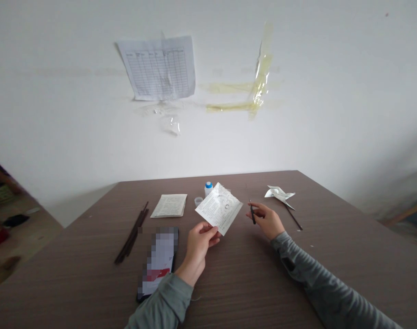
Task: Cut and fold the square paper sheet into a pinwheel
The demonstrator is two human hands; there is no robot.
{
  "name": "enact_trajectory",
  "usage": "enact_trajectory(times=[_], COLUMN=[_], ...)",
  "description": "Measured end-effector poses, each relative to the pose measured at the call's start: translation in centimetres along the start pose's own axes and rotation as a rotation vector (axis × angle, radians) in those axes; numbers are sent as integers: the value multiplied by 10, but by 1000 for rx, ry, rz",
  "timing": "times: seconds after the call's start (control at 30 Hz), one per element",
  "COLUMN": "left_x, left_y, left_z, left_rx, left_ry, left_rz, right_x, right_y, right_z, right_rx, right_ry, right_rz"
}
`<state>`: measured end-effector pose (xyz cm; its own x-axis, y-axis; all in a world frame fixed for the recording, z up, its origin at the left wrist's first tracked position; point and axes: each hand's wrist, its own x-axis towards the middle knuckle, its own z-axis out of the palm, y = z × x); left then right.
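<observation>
My left hand (pixel 202 242) pinches the lower corner of a square of printed paper (pixel 217 212) between thumb and fingers, holding it tilted above the table. A small dark ring-like mark shows right of the sheet's middle. To the right of the paper, apart from it, my right hand (pixel 267 220) is closed on a thin pointed tool with a black handle (pixel 252 214), its slim tip upward. Its exact kind is too small to tell. Behind the sheet stands a white bottle with a blue cap (pixel 208 186), partly hidden, beside a small clear cup (pixel 198 201).
A stack of printed paper squares (pixel 169 205) lies at the left, near several dark sticks (pixel 133 235). A phone (pixel 158 262) rests beside my left forearm. At the back right lies a paper pinwheel (pixel 278 194) on a dark stick. A white wall borders the brown table (pixel 256 278).
</observation>
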<state>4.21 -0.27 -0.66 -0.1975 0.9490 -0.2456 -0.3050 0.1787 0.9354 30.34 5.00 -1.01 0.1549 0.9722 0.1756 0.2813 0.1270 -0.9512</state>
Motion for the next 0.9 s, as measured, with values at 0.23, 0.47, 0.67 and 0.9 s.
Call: enact_trajectory(times=[0.23, 0.47, 0.67, 0.9], left_x=[5, 5, 3, 5], left_y=[0, 2, -1, -1], left_z=[-7, -7, -3, 2], left_rx=[-49, -71, -67, -27], left_ry=[22, 36, 27, 8], left_rz=[35, 46, 25, 83], right_x=[-19, -44, -57, -66], right_y=[-4, -5, -2, -6], right_z=[12, 18, 20, 26], right_rx=[0, 105, 176, 175], right_ry=[-142, -296, -350, -460], right_rz=[27, 78, 145, 157])
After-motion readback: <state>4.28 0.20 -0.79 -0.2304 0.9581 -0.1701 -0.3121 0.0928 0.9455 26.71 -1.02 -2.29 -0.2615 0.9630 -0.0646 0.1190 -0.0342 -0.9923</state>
